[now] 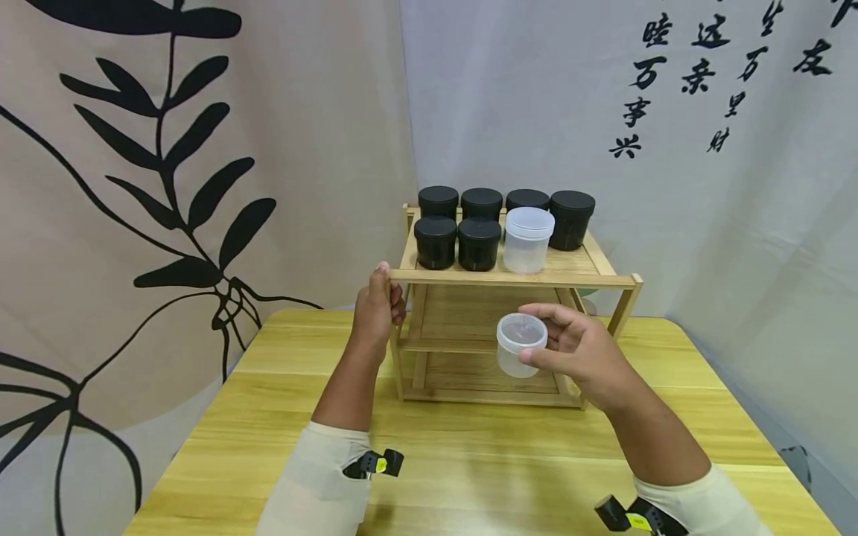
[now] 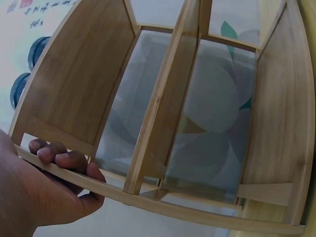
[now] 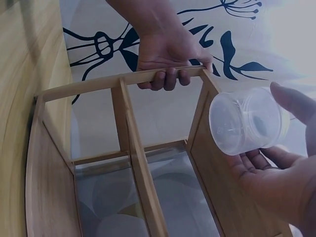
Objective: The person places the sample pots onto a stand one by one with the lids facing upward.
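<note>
- Right hand (image 1: 579, 350): fingers held clear jar (image 1: 519, 344), frame centre, before wooden rack (image 1: 509, 279).
- Left hand (image 1: 377, 309): fingers curled round rack's top-left rail.
- Risk: loose fingertip hold might drop jar; nudged rack could topple black jars (image 1: 458, 242).

Both forearms reach forward in pale sleeves. The left hand (image 1: 377, 309) is raised, fingers (image 2: 59, 158) curled over the front left corner of the rack's (image 1: 509, 279) top rail. The right hand (image 1: 578, 351), lower and in front of the rack, is palm-inward, thumb and fingers pinching a clear tub (image 1: 520, 344).
</note>
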Demonstrator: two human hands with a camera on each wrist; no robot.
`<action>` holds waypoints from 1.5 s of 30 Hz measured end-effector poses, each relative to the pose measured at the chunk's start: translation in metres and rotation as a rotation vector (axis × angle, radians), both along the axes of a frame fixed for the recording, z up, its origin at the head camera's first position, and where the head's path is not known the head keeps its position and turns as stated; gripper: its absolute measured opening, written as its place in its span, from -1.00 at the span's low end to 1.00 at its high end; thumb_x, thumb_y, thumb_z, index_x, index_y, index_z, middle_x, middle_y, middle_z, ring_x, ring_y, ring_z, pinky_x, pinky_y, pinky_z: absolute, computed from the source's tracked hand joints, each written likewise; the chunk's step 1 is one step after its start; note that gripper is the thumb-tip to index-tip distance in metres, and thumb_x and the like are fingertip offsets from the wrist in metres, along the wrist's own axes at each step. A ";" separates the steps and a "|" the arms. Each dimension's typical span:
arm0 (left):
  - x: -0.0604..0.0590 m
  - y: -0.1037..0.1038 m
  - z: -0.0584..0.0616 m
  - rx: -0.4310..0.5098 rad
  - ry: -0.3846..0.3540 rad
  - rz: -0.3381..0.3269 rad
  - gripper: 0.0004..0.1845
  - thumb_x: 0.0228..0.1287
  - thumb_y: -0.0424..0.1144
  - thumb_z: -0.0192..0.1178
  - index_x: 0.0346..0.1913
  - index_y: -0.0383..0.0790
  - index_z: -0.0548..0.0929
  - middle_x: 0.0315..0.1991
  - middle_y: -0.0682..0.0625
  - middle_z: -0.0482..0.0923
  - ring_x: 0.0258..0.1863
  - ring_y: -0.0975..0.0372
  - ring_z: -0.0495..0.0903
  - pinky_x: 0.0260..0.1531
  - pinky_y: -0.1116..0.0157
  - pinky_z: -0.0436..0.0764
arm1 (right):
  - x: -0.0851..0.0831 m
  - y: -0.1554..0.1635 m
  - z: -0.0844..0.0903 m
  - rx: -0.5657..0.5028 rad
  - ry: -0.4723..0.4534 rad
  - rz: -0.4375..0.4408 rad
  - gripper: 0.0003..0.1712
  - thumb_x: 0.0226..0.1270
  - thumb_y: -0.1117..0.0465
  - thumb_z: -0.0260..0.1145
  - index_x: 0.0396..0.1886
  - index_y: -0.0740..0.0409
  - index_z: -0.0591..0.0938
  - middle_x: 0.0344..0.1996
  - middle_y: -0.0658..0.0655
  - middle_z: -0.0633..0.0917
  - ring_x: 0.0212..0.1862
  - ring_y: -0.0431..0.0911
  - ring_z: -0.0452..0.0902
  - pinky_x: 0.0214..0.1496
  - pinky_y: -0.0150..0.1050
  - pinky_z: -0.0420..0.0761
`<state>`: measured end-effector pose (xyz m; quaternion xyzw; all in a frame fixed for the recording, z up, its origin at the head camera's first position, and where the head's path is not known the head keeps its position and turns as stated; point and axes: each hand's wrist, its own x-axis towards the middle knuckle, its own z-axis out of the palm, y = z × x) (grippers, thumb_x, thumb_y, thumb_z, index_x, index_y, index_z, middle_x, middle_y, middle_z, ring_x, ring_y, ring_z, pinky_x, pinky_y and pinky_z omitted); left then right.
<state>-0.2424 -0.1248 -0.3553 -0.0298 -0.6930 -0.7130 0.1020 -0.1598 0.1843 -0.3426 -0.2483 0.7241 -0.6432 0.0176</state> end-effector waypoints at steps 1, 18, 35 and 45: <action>0.000 0.000 0.000 -0.002 0.000 0.001 -0.40 0.67 0.26 -0.23 -0.46 -0.11 0.34 -0.57 0.08 0.23 -0.54 0.18 0.22 -0.36 0.22 0.29 | 0.000 0.001 0.001 -0.003 0.001 -0.005 -0.38 0.46 0.45 0.43 0.44 0.46 0.46 0.14 -0.03 0.72 0.12 -0.17 0.75 0.10 -0.30 0.78; -0.001 -0.001 -0.001 -0.001 0.002 -0.004 -0.40 0.66 0.27 -0.22 -0.46 -0.10 0.34 -0.57 0.08 0.23 -0.53 0.18 0.22 -0.37 0.22 0.30 | -0.001 0.015 0.030 -0.112 0.027 -0.073 -0.42 0.46 0.53 0.37 0.41 0.17 0.57 0.14 -0.03 0.72 0.13 -0.21 0.72 0.12 -0.36 0.77; 0.000 -0.001 -0.001 -0.008 0.001 -0.001 -0.40 0.67 0.27 -0.23 -0.46 -0.10 0.34 -0.57 0.07 0.23 -0.53 0.17 0.21 -0.38 0.21 0.31 | -0.008 0.022 0.050 -0.160 0.072 -0.153 -0.48 0.45 0.53 0.37 0.35 0.20 0.58 0.09 -0.01 0.73 0.07 -0.20 0.71 0.12 -0.43 0.72; 0.000 -0.001 -0.002 0.008 0.009 -0.009 -0.40 0.67 0.27 -0.23 -0.46 -0.10 0.34 -0.57 0.08 0.22 -0.53 0.17 0.21 -0.37 0.22 0.29 | -0.026 0.028 0.065 -0.240 0.092 -0.221 -0.53 0.47 0.50 0.39 0.31 0.22 0.58 0.08 0.00 0.76 0.10 -0.23 0.73 0.13 -0.47 0.72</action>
